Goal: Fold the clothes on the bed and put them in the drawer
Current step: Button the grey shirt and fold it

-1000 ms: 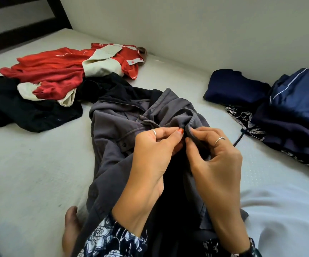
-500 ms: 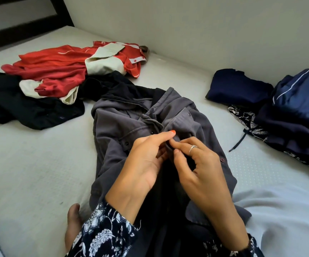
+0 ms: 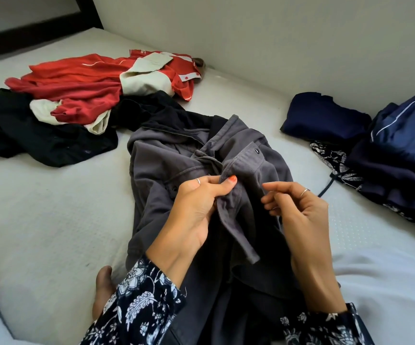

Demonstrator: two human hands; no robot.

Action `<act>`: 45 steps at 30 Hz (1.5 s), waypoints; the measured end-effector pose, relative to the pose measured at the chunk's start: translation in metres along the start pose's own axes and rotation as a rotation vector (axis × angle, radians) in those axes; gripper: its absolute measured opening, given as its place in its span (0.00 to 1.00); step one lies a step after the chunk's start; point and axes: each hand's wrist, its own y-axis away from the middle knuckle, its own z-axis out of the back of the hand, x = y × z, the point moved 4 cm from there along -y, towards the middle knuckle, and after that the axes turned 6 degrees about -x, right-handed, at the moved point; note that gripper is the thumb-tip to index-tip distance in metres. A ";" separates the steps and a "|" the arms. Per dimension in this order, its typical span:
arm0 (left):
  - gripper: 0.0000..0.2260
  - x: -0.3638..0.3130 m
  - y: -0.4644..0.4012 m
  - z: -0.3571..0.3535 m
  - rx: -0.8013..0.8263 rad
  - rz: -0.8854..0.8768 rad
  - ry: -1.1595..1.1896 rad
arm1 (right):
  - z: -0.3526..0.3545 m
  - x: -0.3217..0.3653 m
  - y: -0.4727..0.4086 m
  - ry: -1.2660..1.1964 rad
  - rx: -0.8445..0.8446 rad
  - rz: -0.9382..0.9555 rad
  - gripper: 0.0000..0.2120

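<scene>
A grey button-up shirt lies crumpled on the bed in front of me, its lower part draped toward my lap. My left hand pinches the shirt's button strip between thumb and fingers, near a dark button. Just to the right of that strip is my right hand, its fingers curled and nothing visible between them. A red and cream garment and a black one lie unfolded at the far left.
A folded navy piece and a pile of blue and patterned clothes sit at the right by the wall. My bare foot rests at the lower left. A dark bed frame stands in the far left corner.
My right hand has let go of the shirt's button strip and drawn back to the right. The left hand keeps its pinch on the strip.
</scene>
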 end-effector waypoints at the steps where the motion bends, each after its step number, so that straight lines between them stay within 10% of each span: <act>1: 0.02 0.000 0.000 0.000 0.005 0.000 -0.004 | -0.002 -0.002 0.000 0.007 -0.001 -0.007 0.16; 12: 0.15 0.001 0.029 0.060 0.505 0.144 -0.728 | 0.000 0.006 -0.025 0.078 0.048 -0.077 0.11; 20: 0.05 0.006 0.073 0.072 1.311 0.292 -1.135 | -0.015 0.014 -0.044 0.310 0.151 -0.020 0.07; 28: 0.08 -0.044 -0.001 0.062 0.556 0.051 -0.772 | -0.030 0.004 -0.068 0.577 0.336 0.015 0.05; 45: 0.10 -0.082 -0.163 0.159 -0.432 -0.153 -0.497 | -0.041 -0.030 -0.171 0.689 0.197 -0.260 0.18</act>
